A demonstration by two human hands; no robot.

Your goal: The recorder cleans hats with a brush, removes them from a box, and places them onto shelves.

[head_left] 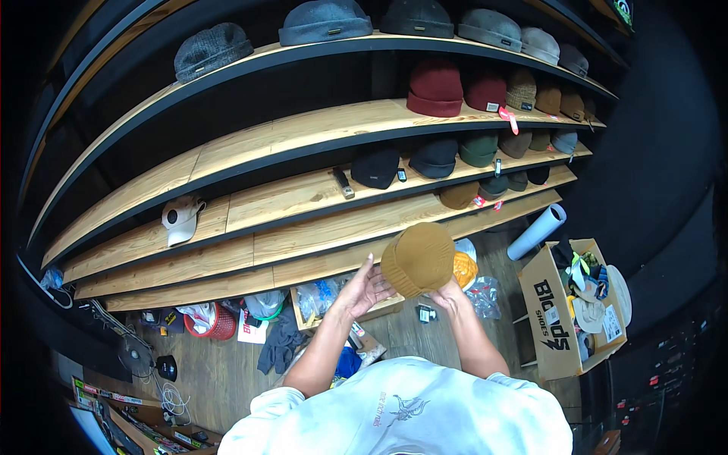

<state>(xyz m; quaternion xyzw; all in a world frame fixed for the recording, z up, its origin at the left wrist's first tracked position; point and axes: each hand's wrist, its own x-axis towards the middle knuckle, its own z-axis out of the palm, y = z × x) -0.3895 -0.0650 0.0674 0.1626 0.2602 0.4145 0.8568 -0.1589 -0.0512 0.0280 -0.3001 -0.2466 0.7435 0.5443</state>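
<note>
A mustard-brown knit beanie with a ribbed cuff is held up in front of me, before the lowest shelves. My right hand grips it at the lower right of the cuff, its fingers partly hidden. At the cuff's left side, my left hand has its palm turned up and its fingers spread; whether the fingertips touch the knit I cannot tell. Past the beanie, a similar brown beanie sits on a low shelf, beside a dark green one.
Wooden shelves carry several beanies and a beige cap. An open cardboard box full of hats stands on the floor at right, near a pale rolled tube. A red basket and a wooden crate sit below the shelves.
</note>
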